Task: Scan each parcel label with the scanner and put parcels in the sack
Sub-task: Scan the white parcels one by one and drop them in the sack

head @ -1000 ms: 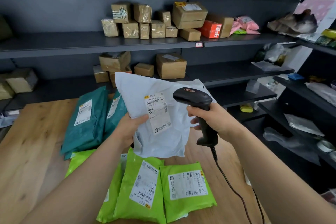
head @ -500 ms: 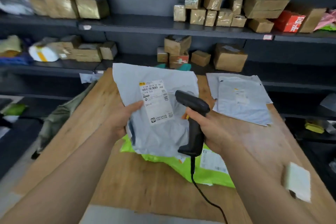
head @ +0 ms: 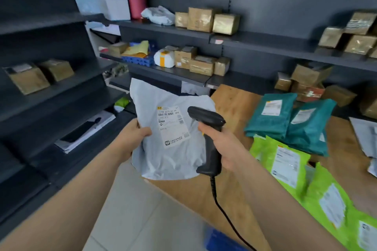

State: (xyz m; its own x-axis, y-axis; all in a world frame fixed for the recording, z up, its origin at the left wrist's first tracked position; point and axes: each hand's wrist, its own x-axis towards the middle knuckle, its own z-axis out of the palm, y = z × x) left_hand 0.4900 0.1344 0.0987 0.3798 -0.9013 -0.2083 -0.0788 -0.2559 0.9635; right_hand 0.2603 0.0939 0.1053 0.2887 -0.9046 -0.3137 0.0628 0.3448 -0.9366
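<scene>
My left hand (head: 132, 138) grips the left edge of a pale grey parcel (head: 165, 157), held upright in the air past the table's left end, with its white label (head: 172, 126) facing me. Just right of the label, my right hand (head: 222, 142) holds a black corded scanner (head: 208, 126) by the handle, head up. On the wooden table (head: 234, 104) to the right lie teal parcels (head: 289, 122) and green parcels (head: 285, 161), labels up. No sack is in view.
Dark shelving (head: 255, 45) with several brown boxes runs along the back and left side. A blue object (head: 220, 240) shows at the bottom edge by the tiled floor (head: 130, 216). More pale parcels (head: 365, 134) lie at the table's far right.
My view has swung left, so the table and its parcels now sit on the right. Both hands have carried the grey parcel and scanner leftward, off the table's end.
</scene>
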